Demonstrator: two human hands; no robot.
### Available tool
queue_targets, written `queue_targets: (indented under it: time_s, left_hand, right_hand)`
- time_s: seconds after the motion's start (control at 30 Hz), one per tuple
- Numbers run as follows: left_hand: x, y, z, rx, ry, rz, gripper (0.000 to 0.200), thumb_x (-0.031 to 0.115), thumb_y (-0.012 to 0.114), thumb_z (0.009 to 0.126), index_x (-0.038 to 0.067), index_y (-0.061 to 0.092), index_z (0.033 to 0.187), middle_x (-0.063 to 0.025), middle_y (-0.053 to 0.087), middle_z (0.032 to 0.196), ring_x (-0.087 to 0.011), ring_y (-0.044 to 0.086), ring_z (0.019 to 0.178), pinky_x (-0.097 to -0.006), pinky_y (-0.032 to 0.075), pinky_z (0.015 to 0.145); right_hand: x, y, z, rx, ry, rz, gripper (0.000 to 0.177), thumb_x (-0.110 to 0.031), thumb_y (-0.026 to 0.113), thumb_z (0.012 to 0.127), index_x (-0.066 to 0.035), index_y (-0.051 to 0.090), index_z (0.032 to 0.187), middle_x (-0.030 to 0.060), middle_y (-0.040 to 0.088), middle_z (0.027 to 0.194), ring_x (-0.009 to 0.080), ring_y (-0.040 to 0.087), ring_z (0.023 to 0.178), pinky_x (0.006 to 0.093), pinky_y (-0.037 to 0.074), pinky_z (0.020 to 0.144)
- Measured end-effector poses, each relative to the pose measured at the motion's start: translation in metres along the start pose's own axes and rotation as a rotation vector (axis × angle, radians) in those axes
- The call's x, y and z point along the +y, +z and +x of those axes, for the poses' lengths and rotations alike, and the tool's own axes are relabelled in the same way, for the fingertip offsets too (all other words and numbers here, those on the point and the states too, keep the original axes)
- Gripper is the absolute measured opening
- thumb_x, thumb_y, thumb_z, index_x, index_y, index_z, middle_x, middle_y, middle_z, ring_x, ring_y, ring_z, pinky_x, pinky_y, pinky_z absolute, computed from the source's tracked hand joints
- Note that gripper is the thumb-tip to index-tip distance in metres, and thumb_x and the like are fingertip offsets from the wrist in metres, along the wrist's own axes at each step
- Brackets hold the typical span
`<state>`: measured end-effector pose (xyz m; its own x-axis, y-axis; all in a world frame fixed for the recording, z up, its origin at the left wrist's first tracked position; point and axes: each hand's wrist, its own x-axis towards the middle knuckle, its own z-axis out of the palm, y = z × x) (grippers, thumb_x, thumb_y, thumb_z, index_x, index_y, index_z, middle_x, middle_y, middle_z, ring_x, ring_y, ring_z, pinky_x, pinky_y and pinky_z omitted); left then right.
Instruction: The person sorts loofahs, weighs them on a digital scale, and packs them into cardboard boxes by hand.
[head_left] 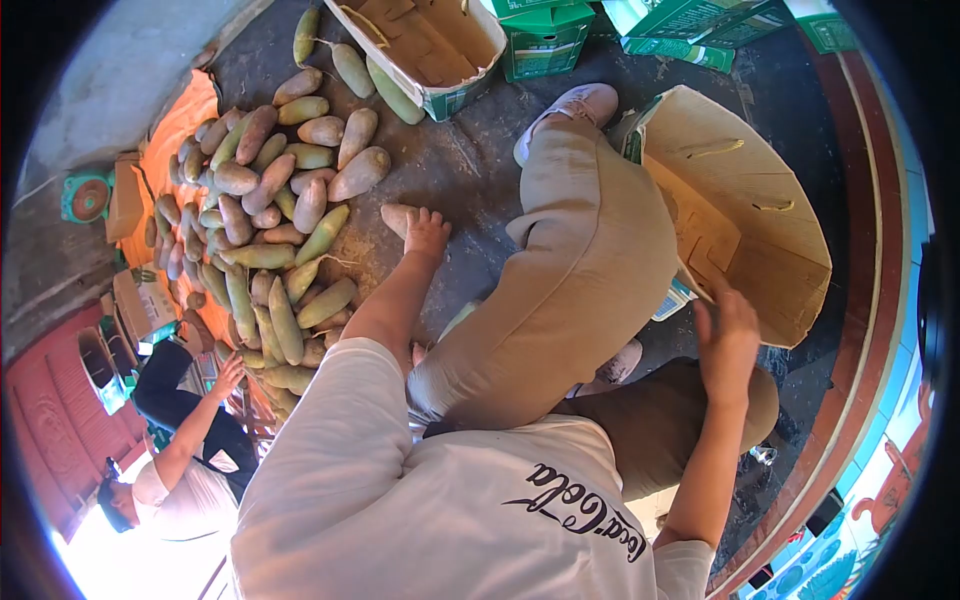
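Observation:
My left hand [428,236] has its fingers curled over one end of a reddish-skinned radish [396,216] on the dark floor sheet, just right of a large pile. That pile [270,190] mixes pinkish-brown and green long radishes. On the other side, my right hand [730,345] is at the near rim of an open cardboard box [775,275], thumb outside and fingers over the edge. The box stands tilted beside my bent leg, with yellow cord handles on its flap; the part of its inside that shows is bare cardboard.
Another open box [440,45] stands at the top, with green radishes beside it. Green cartons [545,45] are behind it. An orange sheet [160,165] lies under the pile's far side. At lower left another person [190,470] reaches toward the pile.

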<state>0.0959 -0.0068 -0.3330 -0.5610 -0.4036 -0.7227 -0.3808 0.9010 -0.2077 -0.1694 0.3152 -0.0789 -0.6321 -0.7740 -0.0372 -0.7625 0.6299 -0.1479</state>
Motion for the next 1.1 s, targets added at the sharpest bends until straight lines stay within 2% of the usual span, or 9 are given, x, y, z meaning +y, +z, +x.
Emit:
queue_targets:
  time_s: [0.07, 0.3, 0.4, 0.5, 0.6, 0.7, 0.83, 0.93, 1.1]
  left_hand:
    - [0.000, 0.004, 0.003, 0.019, -0.009, -0.016, 0.037, 0.017, 0.054, 0.087, 0.016, 0.051, 0.124, -0.0082, 0.050, 0.122, -0.0317, 0.043, 0.124, -0.0480, 0.038, 0.099]
    - [-0.019, -0.003, -0.008, 0.182, -0.272, -0.369, 0.048, 0.036, 0.071, 0.079, 0.010, 0.055, 0.117, -0.0129, 0.052, 0.120, -0.0354, 0.056, 0.109, -0.0399, 0.048, 0.091]
    - [-0.038, 0.007, -0.018, 0.282, -0.342, -0.748, 0.061, 0.040, 0.076, 0.074, 0.004, 0.053, 0.117, -0.0183, 0.051, 0.125, -0.0384, 0.057, 0.107, -0.0394, 0.047, 0.092]
    - [-0.065, 0.032, -0.015, 0.232, -0.329, -1.250, 0.067, 0.040, 0.075, 0.077, -0.002, 0.048, 0.123, -0.0203, 0.049, 0.130, -0.0361, 0.056, 0.108, -0.0395, 0.048, 0.089]
    - [-0.051, -0.023, -0.057, 0.369, -0.362, -1.848, 0.074, 0.041, 0.073, 0.079, -0.006, 0.044, 0.128, -0.0185, 0.051, 0.127, -0.0299, 0.056, 0.107, -0.0373, 0.049, 0.084]
    - [-0.073, -0.046, -0.056, 0.724, -0.238, -1.877, 0.074, 0.041, 0.072, 0.081, -0.006, 0.042, 0.130, -0.0150, 0.054, 0.119, -0.0234, 0.055, 0.104, -0.0348, 0.051, 0.081]
    - [-0.055, -0.199, -0.146, 0.980, 0.037, -2.035, 0.047, 0.028, 0.062, 0.091, -0.005, 0.047, 0.121, -0.0145, 0.056, 0.116, -0.0227, 0.057, 0.104, -0.0372, 0.052, 0.082]
    - [-0.048, -0.266, -0.177, 1.038, 0.312, -2.003, 0.044, 0.025, 0.064, 0.090, -0.003, 0.047, 0.120, -0.0139, 0.056, 0.115, -0.0227, 0.059, 0.102, -0.0375, 0.051, 0.084]
    - [0.019, -0.338, -0.202, 0.948, 0.422, -1.687, 0.049, 0.028, 0.072, 0.083, -0.003, 0.053, 0.115, -0.0130, 0.060, 0.108, -0.0211, 0.058, 0.097, -0.0331, 0.048, 0.083]
  right_hand:
    - [-0.001, 0.012, 0.006, -0.019, -0.015, 0.065, 0.024, -0.008, 0.071, 0.074, -0.006, 0.057, 0.094, 0.0138, 0.060, 0.083, 0.0339, 0.059, 0.079, 0.0433, 0.047, 0.068]
    - [0.013, 0.011, 0.025, -0.070, -0.007, 0.155, 0.018, -0.014, 0.071, 0.075, -0.006, 0.061, 0.087, 0.0138, 0.063, 0.079, 0.0329, 0.061, 0.076, 0.0419, 0.048, 0.066]
    - [0.009, 0.013, 0.022, -0.055, 0.012, 0.162, 0.016, -0.016, 0.070, 0.076, -0.006, 0.062, 0.086, 0.0133, 0.064, 0.080, 0.0321, 0.062, 0.077, 0.0418, 0.049, 0.067]
    - [0.005, 0.016, 0.014, -0.061, 0.032, 0.146, 0.015, -0.017, 0.070, 0.077, -0.007, 0.063, 0.086, 0.0128, 0.064, 0.081, 0.0318, 0.063, 0.078, 0.0417, 0.050, 0.069]
    - [0.009, 0.022, 0.012, -0.044, 0.003, 0.139, 0.016, -0.018, 0.068, 0.079, -0.006, 0.062, 0.087, 0.0129, 0.065, 0.082, 0.0318, 0.064, 0.079, 0.0416, 0.050, 0.070]
    - [0.006, 0.018, 0.010, -0.049, 0.021, 0.157, 0.015, -0.018, 0.067, 0.079, -0.006, 0.061, 0.087, 0.0140, 0.066, 0.083, 0.0317, 0.065, 0.082, 0.0418, 0.050, 0.071]
    - [0.004, 0.013, 0.009, -0.093, 0.041, 0.121, 0.016, -0.019, 0.067, 0.080, -0.006, 0.062, 0.087, 0.0144, 0.067, 0.084, 0.0314, 0.065, 0.083, 0.0419, 0.051, 0.071]
    - [0.004, 0.018, 0.009, -0.071, 0.038, 0.134, 0.018, -0.021, 0.067, 0.080, -0.006, 0.062, 0.088, 0.0141, 0.067, 0.083, 0.0314, 0.066, 0.082, 0.0422, 0.051, 0.070]
    - [0.009, 0.025, 0.010, -0.012, 0.004, 0.128, 0.017, -0.021, 0.067, 0.080, -0.007, 0.063, 0.088, 0.0136, 0.068, 0.081, 0.0310, 0.066, 0.081, 0.0429, 0.051, 0.069]
